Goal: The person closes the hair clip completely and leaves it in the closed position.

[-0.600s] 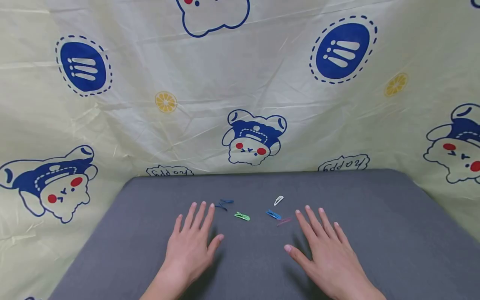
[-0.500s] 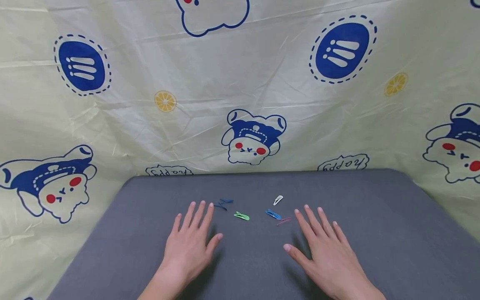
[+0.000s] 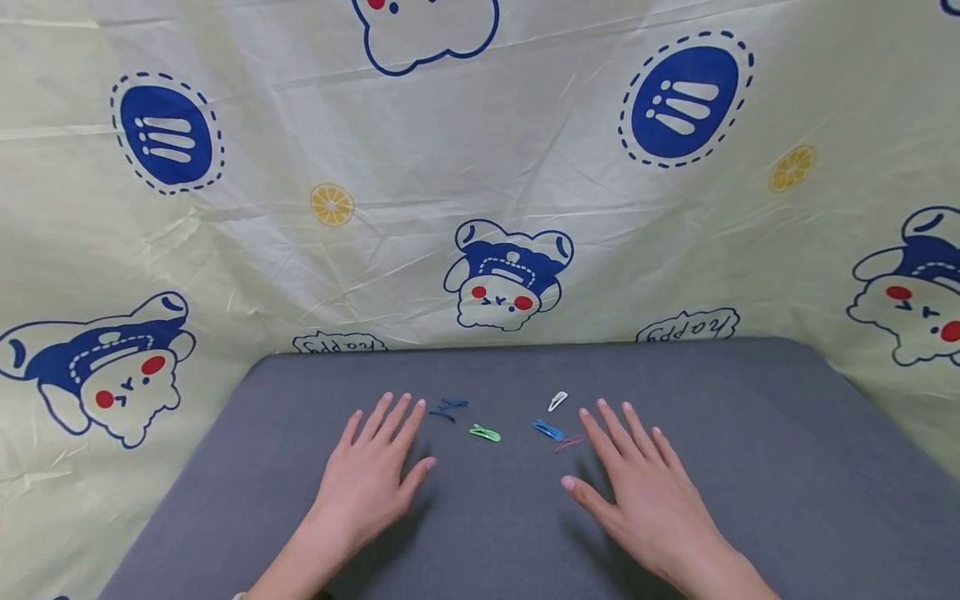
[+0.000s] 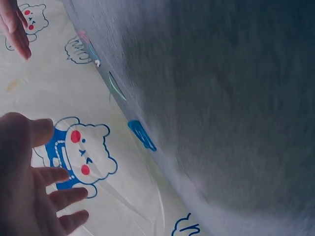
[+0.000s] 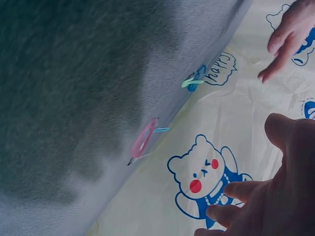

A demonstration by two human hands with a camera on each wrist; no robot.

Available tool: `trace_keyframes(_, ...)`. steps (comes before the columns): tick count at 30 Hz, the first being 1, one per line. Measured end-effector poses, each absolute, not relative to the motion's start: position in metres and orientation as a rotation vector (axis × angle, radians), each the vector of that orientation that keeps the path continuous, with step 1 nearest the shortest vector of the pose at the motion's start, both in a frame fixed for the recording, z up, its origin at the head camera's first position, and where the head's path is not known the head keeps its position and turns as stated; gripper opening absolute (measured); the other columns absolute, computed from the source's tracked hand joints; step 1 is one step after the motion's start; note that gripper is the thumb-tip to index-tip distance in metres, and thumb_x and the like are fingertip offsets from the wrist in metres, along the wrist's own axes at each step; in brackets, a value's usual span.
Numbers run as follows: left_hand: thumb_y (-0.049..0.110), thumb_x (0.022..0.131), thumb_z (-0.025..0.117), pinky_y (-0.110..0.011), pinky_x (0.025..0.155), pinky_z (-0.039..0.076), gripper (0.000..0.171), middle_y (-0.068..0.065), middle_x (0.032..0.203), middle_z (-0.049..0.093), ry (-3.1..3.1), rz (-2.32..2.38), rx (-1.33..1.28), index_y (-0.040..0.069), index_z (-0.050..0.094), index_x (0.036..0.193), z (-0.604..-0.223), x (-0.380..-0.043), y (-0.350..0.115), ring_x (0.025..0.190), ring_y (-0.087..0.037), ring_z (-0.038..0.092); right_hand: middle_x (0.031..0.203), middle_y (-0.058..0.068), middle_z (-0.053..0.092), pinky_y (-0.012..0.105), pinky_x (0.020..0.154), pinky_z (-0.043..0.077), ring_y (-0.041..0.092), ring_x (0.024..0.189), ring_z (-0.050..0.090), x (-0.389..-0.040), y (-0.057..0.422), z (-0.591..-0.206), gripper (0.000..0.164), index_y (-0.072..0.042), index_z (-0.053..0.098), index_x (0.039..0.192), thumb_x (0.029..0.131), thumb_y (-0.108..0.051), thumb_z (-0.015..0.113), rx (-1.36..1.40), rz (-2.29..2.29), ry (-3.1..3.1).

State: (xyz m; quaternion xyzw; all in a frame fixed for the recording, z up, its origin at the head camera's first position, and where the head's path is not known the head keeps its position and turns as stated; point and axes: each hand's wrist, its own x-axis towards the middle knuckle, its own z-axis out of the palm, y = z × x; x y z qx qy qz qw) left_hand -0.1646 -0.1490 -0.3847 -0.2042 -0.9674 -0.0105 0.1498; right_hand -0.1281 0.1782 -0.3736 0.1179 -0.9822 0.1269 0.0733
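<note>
Several small hair clips lie on the grey table in the head view. A dark blue clip (image 3: pixel 453 404), perhaps two together, is just right of my left fingertips. The green clip (image 3: pixel 485 433) sits near the middle. Farther right are a bright blue clip (image 3: pixel 548 430), a pink clip (image 3: pixel 569 443) close against it, and a white clip (image 3: pixel 557 402) behind them. My left hand (image 3: pixel 369 475), fingers spread, holds nothing. Likewise my right hand (image 3: pixel 641 492) has spread fingers and nothing in it, its fingertips just right of the pink clip. Shadows show beneath both hands.
The grey tabletop (image 3: pixel 495 533) reaches back to a hanging cream sheet (image 3: pixel 405 258) printed with bears and orange slices. The sheet stands right behind the table's far edge and along its sides.
Both hands have shifted slightly forward and to the left, the right one a little more toward the pink and blue clips. The clips have not moved.
</note>
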Motion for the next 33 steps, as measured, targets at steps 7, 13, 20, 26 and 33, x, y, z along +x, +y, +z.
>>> trace_keyframes(7, 0.049, 0.095, 0.057, -0.05, 0.113, 0.024, 0.063, -0.003, 0.154, 0.039, -2.695, -0.129, -0.735, 0.019, 0.043, 0.15, -0.38, -0.179, -0.157, 0.145, -0.023, 0.027, 0.161, 0.008, 0.023, 0.062, 0.112, 0.012, 0.035, 0.147, 0.014, -0.136, 0.179, -0.375, 0.091, -0.02, 0.031, 0.155, 0.088, -0.08, 0.034, 0.379, 0.351, -2.934)
trace_keyframes(13, 0.037, 0.095, 0.063, -0.045, 0.111, 0.03, 0.053, -0.001, 0.148, 0.047, -2.634, -0.306, -0.893, 0.015, 0.053, 0.143, -0.379, -0.192, -0.161, 0.141, -0.02, 0.034, 0.159, 0.007, 0.029, 0.06, 0.111, 0.016, 0.034, 0.146, 0.021, -0.142, 0.176, -0.38, 0.087, -0.018, 0.036, 0.153, 0.089, -0.077, 0.037, 0.418, 0.343, -2.895)
trace_keyframes(20, 0.026, 0.092, 0.07, -0.044, 0.106, 0.038, 0.046, -0.002, 0.139, 0.055, -2.623, -0.555, -0.969, 0.014, 0.06, 0.135, -0.381, -0.203, -0.158, 0.135, -0.019, 0.044, 0.155, 0.005, 0.036, 0.058, 0.111, 0.021, 0.031, 0.142, 0.029, -0.152, 0.172, -0.381, 0.074, -0.018, 0.042, 0.15, 0.092, -0.06, 0.057, 0.526, 0.372, -2.792)
trace_keyframes(26, 0.02, 0.091, 0.072, -0.042, 0.101, 0.043, 0.04, 0.001, 0.132, 0.06, -2.634, -0.783, -0.974, 0.015, 0.063, 0.13, -0.387, -0.211, -0.152, 0.125, -0.017, 0.052, 0.15, 0.004, 0.044, 0.054, 0.109, 0.028, 0.027, 0.137, 0.038, -0.157, 0.165, -0.381, 0.065, -0.017, 0.047, 0.147, 0.093, -0.049, 0.063, 0.633, 0.419, -2.74)
trace_keyframes(33, 0.007, 0.091, 0.071, -0.042, 0.096, 0.046, 0.034, -0.002, 0.123, 0.064, -2.624, -0.983, -1.047, 0.01, 0.065, 0.123, -0.397, -0.221, -0.146, 0.117, -0.017, 0.057, 0.142, 0.001, 0.052, 0.05, 0.102, 0.04, 0.022, 0.13, 0.046, -0.166, 0.155, -0.383, 0.053, -0.017, 0.053, 0.142, 0.094, -0.038, 0.066, 0.702, 0.551, -2.708)
